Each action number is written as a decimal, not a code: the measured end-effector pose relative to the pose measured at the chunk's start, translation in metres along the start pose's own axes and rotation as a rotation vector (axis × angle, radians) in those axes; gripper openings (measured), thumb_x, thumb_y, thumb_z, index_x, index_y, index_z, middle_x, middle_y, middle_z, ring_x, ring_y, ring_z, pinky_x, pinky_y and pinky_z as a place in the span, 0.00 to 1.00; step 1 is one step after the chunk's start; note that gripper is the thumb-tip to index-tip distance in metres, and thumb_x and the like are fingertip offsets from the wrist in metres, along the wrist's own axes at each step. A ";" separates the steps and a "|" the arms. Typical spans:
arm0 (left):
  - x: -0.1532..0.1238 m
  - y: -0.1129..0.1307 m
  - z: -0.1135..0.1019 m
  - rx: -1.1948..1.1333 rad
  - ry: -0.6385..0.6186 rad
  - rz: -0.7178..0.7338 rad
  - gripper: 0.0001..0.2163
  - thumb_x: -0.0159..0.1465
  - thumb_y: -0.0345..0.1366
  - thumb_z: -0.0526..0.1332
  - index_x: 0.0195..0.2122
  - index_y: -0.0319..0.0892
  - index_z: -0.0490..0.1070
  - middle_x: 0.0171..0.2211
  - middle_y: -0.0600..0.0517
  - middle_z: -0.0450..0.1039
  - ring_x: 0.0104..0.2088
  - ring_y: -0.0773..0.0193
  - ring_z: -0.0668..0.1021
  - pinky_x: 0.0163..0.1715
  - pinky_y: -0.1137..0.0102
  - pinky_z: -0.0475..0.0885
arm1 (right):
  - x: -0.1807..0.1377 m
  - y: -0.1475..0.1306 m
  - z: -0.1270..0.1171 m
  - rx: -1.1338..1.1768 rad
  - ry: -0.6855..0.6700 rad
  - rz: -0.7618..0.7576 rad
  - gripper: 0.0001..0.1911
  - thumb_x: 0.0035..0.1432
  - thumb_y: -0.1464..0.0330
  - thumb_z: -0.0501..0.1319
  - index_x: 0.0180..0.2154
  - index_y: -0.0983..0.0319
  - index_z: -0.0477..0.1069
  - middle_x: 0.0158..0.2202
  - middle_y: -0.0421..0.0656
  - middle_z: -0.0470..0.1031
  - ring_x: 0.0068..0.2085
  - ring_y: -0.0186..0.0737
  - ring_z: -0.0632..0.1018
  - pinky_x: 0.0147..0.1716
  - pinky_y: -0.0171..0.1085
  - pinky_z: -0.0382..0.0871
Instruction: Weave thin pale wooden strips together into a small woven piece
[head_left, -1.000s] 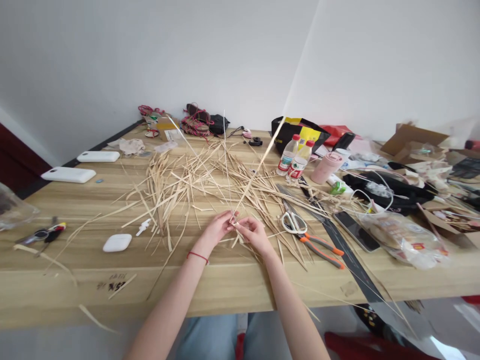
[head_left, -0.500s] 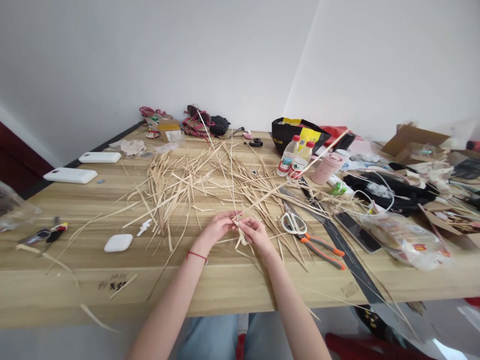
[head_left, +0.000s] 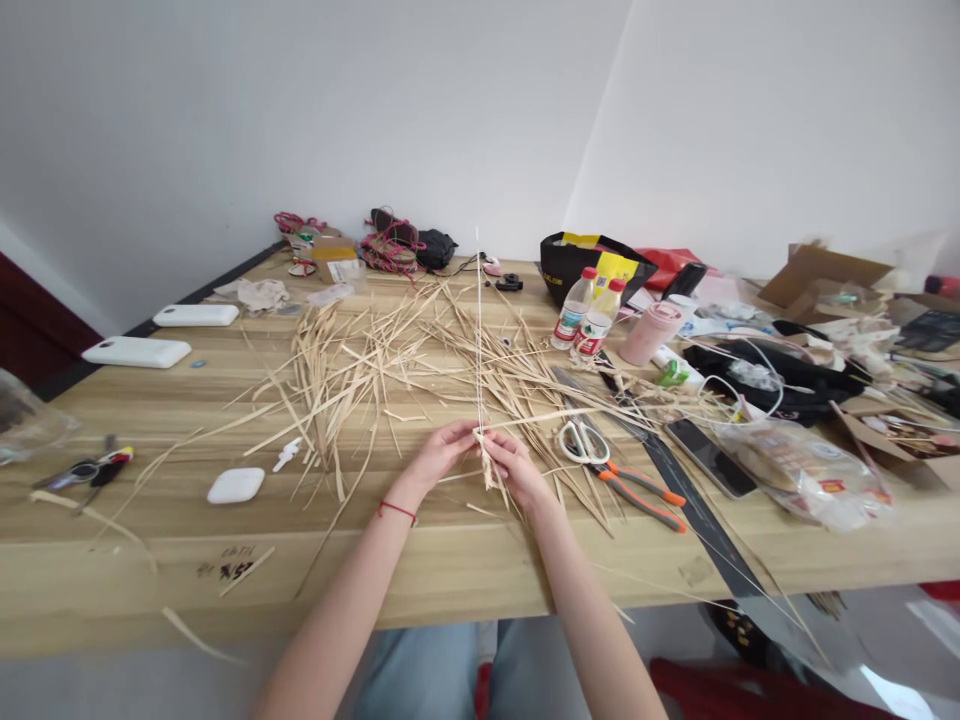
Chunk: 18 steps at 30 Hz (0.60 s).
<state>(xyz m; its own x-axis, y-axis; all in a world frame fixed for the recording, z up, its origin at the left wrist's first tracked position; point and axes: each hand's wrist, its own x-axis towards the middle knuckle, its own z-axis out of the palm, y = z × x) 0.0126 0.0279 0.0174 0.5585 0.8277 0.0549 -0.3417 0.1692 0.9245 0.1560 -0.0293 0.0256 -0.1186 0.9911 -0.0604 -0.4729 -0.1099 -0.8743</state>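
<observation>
My left hand (head_left: 439, 455) and my right hand (head_left: 511, 466) meet over the wooden table (head_left: 465, 570), just in front of a wide heap of pale straw strips (head_left: 390, 365). Both pinch the same small bundle of straw strips (head_left: 484, 440) between fingertips. One long thin strip (head_left: 478, 330) rises almost straight up from the pinch, and short ends hang down under my right hand. A red string circles my left wrist.
White-handled scissors (head_left: 581, 441) and orange-handled pliers (head_left: 637, 490) lie right of my hands, beside a long dark ruler (head_left: 690, 510) and a phone (head_left: 701, 457). A white earbud case (head_left: 234, 485) sits left. Two water bottles (head_left: 585, 320), a pink cup (head_left: 651, 333), bags and boxes crowd the right.
The long strips sticking up from my fingers swung from leaning right to nearly vertical. My hands stayed together at the same spot, working the bundle.
</observation>
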 end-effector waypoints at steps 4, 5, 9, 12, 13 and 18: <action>0.002 -0.009 0.003 0.026 0.053 0.033 0.14 0.54 0.38 0.67 0.41 0.41 0.75 0.41 0.48 0.77 0.43 0.59 0.76 0.47 0.66 0.67 | 0.003 0.003 0.000 0.002 0.018 -0.049 0.13 0.46 0.60 0.69 0.30 0.62 0.73 0.22 0.35 0.67 0.16 0.22 0.54 0.14 0.28 0.45; 0.003 -0.011 0.004 0.022 0.069 0.036 0.14 0.54 0.38 0.67 0.41 0.41 0.75 0.40 0.48 0.77 0.43 0.59 0.76 0.46 0.66 0.67 | 0.003 0.003 0.000 -0.004 0.026 -0.059 0.13 0.45 0.60 0.69 0.30 0.62 0.73 0.20 0.34 0.65 0.16 0.22 0.54 0.15 0.28 0.44; 0.003 -0.014 0.008 -0.053 0.102 0.037 0.13 0.54 0.38 0.67 0.40 0.40 0.74 0.38 0.48 0.77 0.40 0.60 0.77 0.44 0.66 0.68 | 0.006 0.007 0.002 -0.048 0.071 -0.070 0.16 0.46 0.59 0.69 0.33 0.63 0.73 0.16 0.31 0.59 0.16 0.24 0.53 0.14 0.30 0.43; 0.004 -0.014 0.011 -0.131 0.114 0.034 0.12 0.53 0.37 0.67 0.38 0.39 0.75 0.37 0.47 0.78 0.40 0.58 0.77 0.44 0.65 0.68 | 0.006 0.010 0.004 -0.066 0.130 -0.102 0.17 0.44 0.59 0.69 0.33 0.62 0.73 0.16 0.31 0.59 0.16 0.24 0.55 0.15 0.30 0.45; 0.004 -0.013 0.011 -0.146 0.120 0.030 0.12 0.52 0.37 0.67 0.37 0.38 0.75 0.37 0.47 0.78 0.40 0.58 0.78 0.44 0.65 0.69 | 0.006 0.010 0.004 -0.079 0.147 -0.117 0.17 0.44 0.59 0.69 0.33 0.62 0.73 0.16 0.32 0.60 0.16 0.25 0.56 0.15 0.30 0.46; 0.006 -0.015 0.009 -0.157 0.141 0.001 0.11 0.51 0.36 0.68 0.35 0.37 0.75 0.34 0.48 0.78 0.35 0.60 0.78 0.38 0.67 0.70 | 0.005 0.011 0.003 -0.136 0.183 -0.156 0.15 0.44 0.60 0.70 0.32 0.62 0.74 0.17 0.33 0.63 0.17 0.26 0.59 0.17 0.30 0.51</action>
<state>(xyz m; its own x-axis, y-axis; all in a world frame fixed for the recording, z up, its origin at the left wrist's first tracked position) 0.0278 0.0252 0.0068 0.4508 0.8926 -0.0081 -0.4616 0.2409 0.8538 0.1470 -0.0260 0.0170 0.1118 0.9937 0.0049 -0.3504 0.0441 -0.9356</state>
